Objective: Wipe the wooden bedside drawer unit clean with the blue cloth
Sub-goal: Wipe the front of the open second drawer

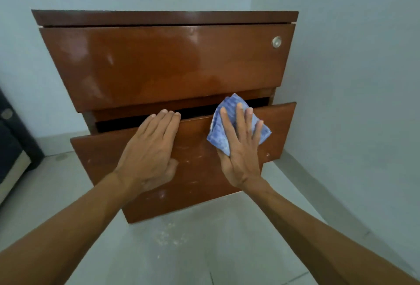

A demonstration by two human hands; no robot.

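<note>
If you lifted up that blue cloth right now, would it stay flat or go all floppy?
Probably floppy: the blue cloth is folded in soft layers and bends over the pulled-out drawer front under the right hand. It looks thin, so likely light. Its fuzzy weave should grip rather than slip.

The middle drawer stands pulled out, leaving a dark slot along its top edge. The left hand lies flat on the drawer front with its fingertips at that slot, and the right hand presses the cloth across the slot further right, so only the stretches beside and between them stay open. The top drawer overhangs the slot. A wall stands close on the right; bare floor lies in front.
</note>
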